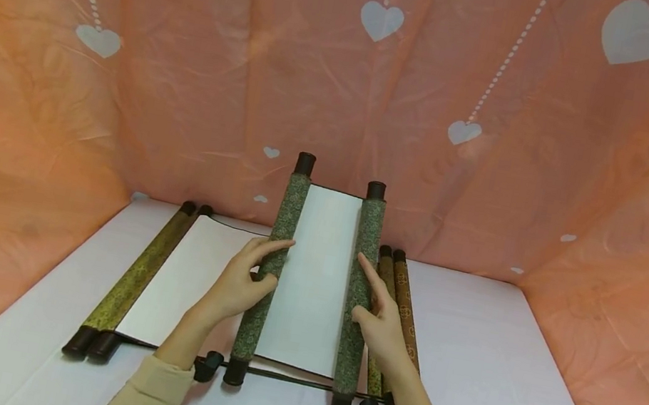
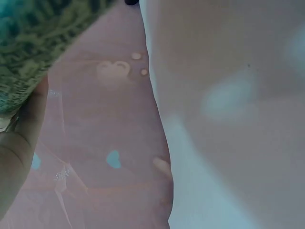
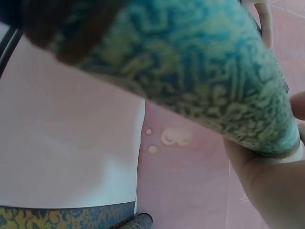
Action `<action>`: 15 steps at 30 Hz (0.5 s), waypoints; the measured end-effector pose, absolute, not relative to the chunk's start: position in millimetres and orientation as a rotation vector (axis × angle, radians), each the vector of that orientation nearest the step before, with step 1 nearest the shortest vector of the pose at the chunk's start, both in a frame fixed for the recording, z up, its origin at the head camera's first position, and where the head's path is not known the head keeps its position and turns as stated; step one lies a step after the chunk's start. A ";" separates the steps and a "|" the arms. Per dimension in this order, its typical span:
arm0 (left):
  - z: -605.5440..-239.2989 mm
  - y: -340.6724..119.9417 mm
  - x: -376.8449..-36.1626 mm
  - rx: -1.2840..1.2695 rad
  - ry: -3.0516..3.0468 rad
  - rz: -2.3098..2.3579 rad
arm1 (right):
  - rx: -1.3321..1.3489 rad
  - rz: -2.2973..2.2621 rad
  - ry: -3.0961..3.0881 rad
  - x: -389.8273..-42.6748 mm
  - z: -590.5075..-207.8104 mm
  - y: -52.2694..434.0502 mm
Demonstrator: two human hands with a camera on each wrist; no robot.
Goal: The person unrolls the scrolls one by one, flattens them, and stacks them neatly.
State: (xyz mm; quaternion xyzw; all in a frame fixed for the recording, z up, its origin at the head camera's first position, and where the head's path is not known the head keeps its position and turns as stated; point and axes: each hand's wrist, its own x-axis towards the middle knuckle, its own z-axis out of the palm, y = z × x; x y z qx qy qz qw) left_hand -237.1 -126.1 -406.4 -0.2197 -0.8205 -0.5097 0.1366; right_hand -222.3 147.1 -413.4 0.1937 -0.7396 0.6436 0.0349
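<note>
A partly unrolled scroll with two green patterned rollers is held up, tilted, in the head view. My left hand (image 1: 238, 283) grips its left roller (image 1: 292, 208), thumb and index finger on the front. On the other side, my right hand (image 1: 387, 326) holds the right roller (image 1: 349, 355) the same way. Blank white paper (image 1: 318, 274) spans between them. The wrist views show the patterned rollers close up, the left one (image 2: 33, 43) by the left hand and the right one (image 3: 205, 76) above the right palm. Other fingers are hidden behind the rollers.
Beneath lies a wider unrolled scroll with white paper (image 1: 182, 271), a yellow-green roller (image 1: 141, 279) at its left, and another yellowish roller (image 1: 388, 275) at right. A brown patterned roller (image 1: 404, 303) lies beside that. Pink cloth (image 1: 331, 88) with hearts hangs behind the white tabletop (image 1: 489, 376).
</note>
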 end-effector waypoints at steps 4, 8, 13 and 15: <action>-404.5 -124.8 -237.1 -0.625 -2.380 -1.421 | 0.562 1.933 -2.303 -221.9 -413.6 146.2; -404.7 -123.7 -237.6 -0.599 -2.387 -1.361 | 0.539 1.856 -2.337 -222.3 -416.3 145.9; -404.0 -126.2 -236.2 -0.592 -2.380 -1.329 | 0.525 1.822 -2.351 -221.4 -416.0 149.6; -403.2 -128.2 -235.5 -0.591 -2.375 -1.316 | 0.540 1.795 -2.355 -222.0 -414.9 152.2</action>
